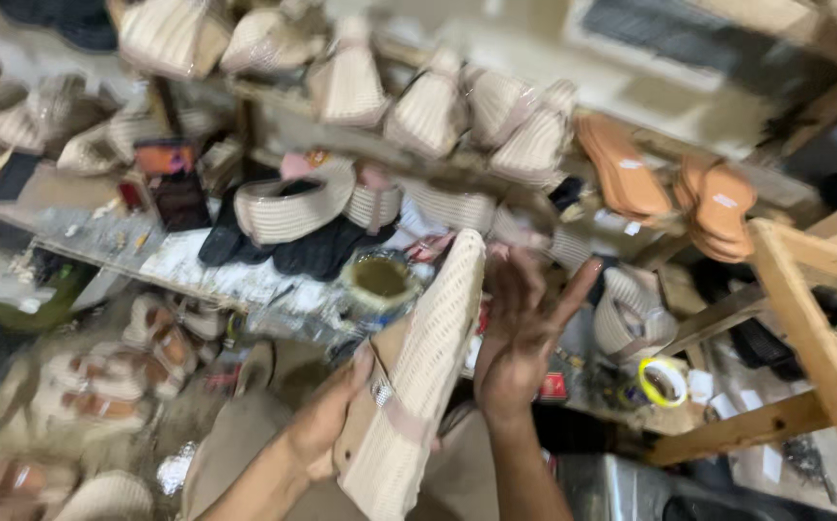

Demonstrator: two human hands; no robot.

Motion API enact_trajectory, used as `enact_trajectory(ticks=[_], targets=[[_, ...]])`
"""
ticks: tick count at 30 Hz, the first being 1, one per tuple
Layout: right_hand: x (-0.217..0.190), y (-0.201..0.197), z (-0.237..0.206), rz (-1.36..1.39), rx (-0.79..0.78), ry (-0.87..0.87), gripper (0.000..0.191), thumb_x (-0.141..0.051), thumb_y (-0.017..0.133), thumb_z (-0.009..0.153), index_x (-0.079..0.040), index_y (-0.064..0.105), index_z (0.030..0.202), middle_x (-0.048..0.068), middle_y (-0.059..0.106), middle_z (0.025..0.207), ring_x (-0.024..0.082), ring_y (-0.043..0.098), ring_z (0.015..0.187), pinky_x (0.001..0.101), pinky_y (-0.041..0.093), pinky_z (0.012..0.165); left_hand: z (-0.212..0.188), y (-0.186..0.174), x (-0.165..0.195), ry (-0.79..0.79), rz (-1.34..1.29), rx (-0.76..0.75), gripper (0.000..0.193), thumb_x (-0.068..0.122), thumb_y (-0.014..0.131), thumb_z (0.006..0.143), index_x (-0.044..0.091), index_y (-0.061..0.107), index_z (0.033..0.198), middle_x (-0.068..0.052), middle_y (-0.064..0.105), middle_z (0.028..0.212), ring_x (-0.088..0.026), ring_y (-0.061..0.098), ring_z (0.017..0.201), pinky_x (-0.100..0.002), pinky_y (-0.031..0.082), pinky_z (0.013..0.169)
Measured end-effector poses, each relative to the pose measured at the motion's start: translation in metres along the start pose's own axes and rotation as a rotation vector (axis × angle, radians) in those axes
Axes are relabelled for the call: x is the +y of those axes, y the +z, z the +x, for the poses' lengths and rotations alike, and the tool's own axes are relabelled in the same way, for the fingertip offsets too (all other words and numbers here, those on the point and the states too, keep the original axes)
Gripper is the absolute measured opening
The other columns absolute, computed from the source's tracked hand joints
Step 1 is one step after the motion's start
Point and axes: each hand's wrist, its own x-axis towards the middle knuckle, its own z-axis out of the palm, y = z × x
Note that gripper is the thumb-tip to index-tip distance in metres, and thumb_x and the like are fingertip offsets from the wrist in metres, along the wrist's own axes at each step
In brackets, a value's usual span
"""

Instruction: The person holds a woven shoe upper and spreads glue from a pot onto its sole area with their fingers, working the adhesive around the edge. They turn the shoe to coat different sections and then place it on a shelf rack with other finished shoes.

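Cluttered desk (197, 265), shoes piled everywhere. Your left hand (327, 420) grips the cream wedge (428, 367) upright; your right hand (520, 333) spreads wide, flat against its edge. Press evenly, keep the glue tin (380, 280) clear.

left hand (327, 415): forearm raised, fingers curled in a grip | right hand (520, 333): palm open, fingers spread
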Motion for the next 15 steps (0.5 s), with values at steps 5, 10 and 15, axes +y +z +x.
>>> enact_trajectory(ticks=[5,10,15], targets=[[0.001,0.059,0.003,-0.245,-0.037,-0.101,0.079,-0.049,0.048,0.117,-0.025,-0.008,0.167,0.017,0.052,0.155,0.031,0.045,0.148,0.0475,0.031,0.125,-0.06,-0.039,0.003,0.088,0.735,0.809,0.054,0.032,0.052,0.101,0.006,0.048,0.148,-0.008,0.061,0.142,-0.019,0.057,0.129,-0.032,0.046,0.107],[0.041,0.101,-0.008,-0.627,-0.243,-0.144,0.071,-0.04,0.043,0.12,-0.017,-0.007,0.166,0.012,0.049,0.157,0.027,0.039,0.15,0.043,0.024,0.13,-0.082,-0.048,0.006,0.015,0.662,0.931,0.054,0.04,0.05,0.103,0.008,0.051,0.146,-0.01,0.064,0.129,-0.019,0.06,0.118,-0.035,0.052,0.098],[0.071,0.058,0.022,-0.986,-0.455,0.159,0.059,-0.047,0.052,0.108,-0.012,0.034,0.152,0.013,0.055,0.145,0.032,0.051,0.141,0.049,0.037,0.125,-0.116,-0.052,0.036,0.002,0.343,1.258,0.072,0.064,0.033,0.093,0.019,0.05,0.147,-0.012,0.07,0.124,-0.029,0.065,0.106,-0.045,0.057,0.084]])
